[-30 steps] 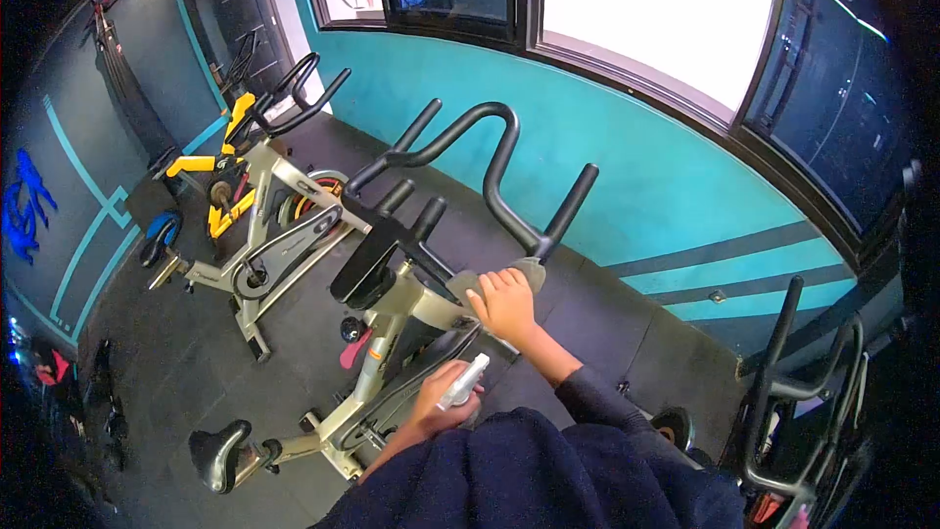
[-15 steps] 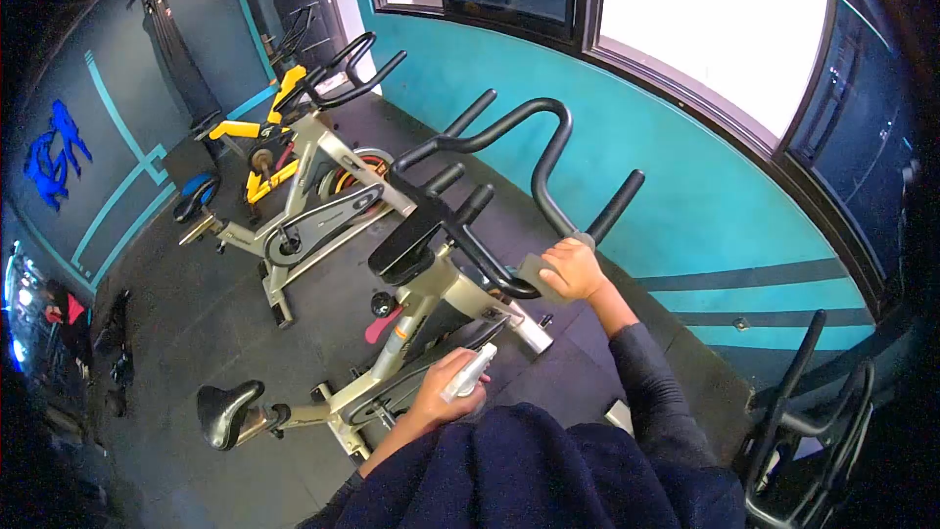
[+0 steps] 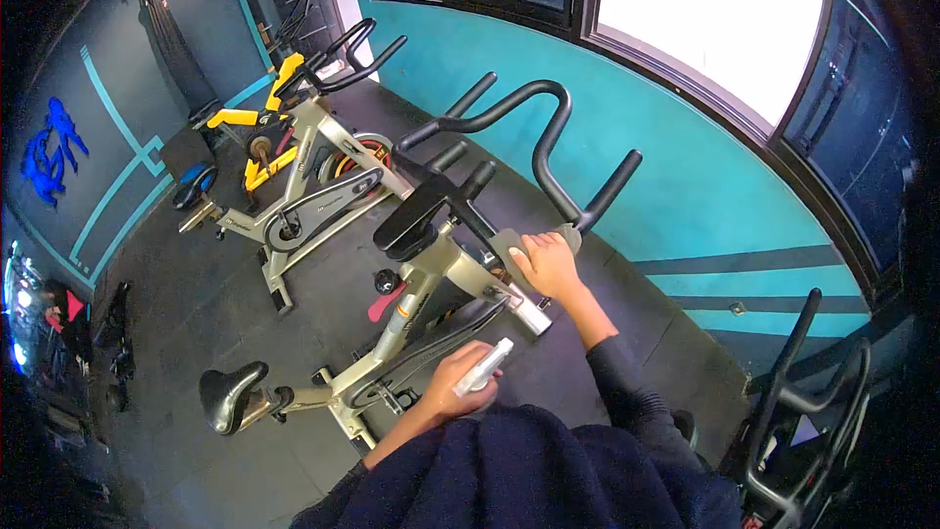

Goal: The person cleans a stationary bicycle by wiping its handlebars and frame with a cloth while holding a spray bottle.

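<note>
My right hand (image 3: 550,264) presses a grey cloth (image 3: 506,243) around the near part of the black handlebar (image 3: 553,127) of an exercise bike. The cloth shows on both sides of my fingers. Lower down, my left hand (image 3: 452,384) is wrapped around a small spray bottle (image 3: 484,368) with a white top, tilted up to the right. That hand is beside the bike's silver frame (image 3: 411,309), apart from it. The bike's black saddle (image 3: 231,397) lies to the left.
A second silver bike (image 3: 304,176) and a yellow one (image 3: 257,118) stand behind, to the left. Another black handlebar (image 3: 783,402) rises at the right. A teal wall (image 3: 627,176) with a window (image 3: 700,39) runs along the far side. Dark floor tiles (image 3: 245,323) lie underneath.
My right hand has slid a little to the left along the handlebar with the cloth. My left hand, still around the spray bottle, has shifted only slightly.
</note>
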Demonstrator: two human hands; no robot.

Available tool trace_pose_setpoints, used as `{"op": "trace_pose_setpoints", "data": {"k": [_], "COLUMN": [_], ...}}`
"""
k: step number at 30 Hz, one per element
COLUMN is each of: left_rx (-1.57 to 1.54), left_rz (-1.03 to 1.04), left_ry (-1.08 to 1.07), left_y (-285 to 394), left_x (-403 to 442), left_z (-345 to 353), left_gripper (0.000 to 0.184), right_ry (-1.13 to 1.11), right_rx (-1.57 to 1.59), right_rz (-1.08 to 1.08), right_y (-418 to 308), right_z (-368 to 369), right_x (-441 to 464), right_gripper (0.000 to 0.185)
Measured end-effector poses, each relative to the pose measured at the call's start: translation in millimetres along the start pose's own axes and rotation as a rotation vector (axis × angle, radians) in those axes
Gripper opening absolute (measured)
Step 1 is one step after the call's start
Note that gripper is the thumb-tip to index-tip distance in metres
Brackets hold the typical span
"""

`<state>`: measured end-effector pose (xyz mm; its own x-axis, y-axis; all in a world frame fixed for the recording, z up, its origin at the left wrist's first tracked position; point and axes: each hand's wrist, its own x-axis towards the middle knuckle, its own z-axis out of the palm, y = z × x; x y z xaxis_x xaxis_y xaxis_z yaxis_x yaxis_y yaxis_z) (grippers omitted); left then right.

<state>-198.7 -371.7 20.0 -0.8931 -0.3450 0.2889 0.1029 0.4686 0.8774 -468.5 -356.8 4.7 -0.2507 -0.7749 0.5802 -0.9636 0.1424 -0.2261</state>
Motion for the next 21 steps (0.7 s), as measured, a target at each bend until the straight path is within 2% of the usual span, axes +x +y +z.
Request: {"op": "trace_pose_setpoints", "data": {"k": [1,4,5,8,10,11,15,18,20,21], "left_rx": [-0.004,-0.068,-0.049,-0.014,0.005,0.008,-0.026,-0.022,-0.043,-0.045], "left_rz": [-0.002,0.0,0.018,-0.001,-0.04,-0.049,-0.104,-0.111,-0.125,-0.106], "left_ry": [0.008,0.076,0.086,0.108,0.111,0.132,0.222,0.23,0.223,0.207], "left_y": [4,11,11,18,24,27,30,27,23,21], "left_x": [-2,-9,-14,-32,-47,-53,-78,-83,-77,-70], "left_z": [-1,-9,-12,-18,-21,-23,-30,-28,-24,-22], "left_gripper": [0.032,0.034,0.033,0.033,0.033,0.033,0.037,0.038,0.038,0.038], "right_ry": [-0.092,-0.075,-0.144,-0.067,-0.292,-0.268,-0.313,-0.424,-0.194,-0.055], "right_rx": [0.021,0.029,0.054,0.027,0.028,0.016,-0.065,-0.134,-0.104,-0.084], "right_rz": [-0.048,-0.153,-0.13,-0.147,-0.046,-0.083,-0.106,0.008,0.103,0.067], "right_y": [5,22,28,46,47,62,47,15,0,-2], "right_z": [-7,-15,-20,-20,-37,-26,-18,-11,-3,4], "right_x": [-2,-6,-7,-5,12,15,23,23,11,1], "right_gripper": [0.035,0.037,0.037,0.04,0.042,0.043,0.042,0.041,0.041,0.038]}}
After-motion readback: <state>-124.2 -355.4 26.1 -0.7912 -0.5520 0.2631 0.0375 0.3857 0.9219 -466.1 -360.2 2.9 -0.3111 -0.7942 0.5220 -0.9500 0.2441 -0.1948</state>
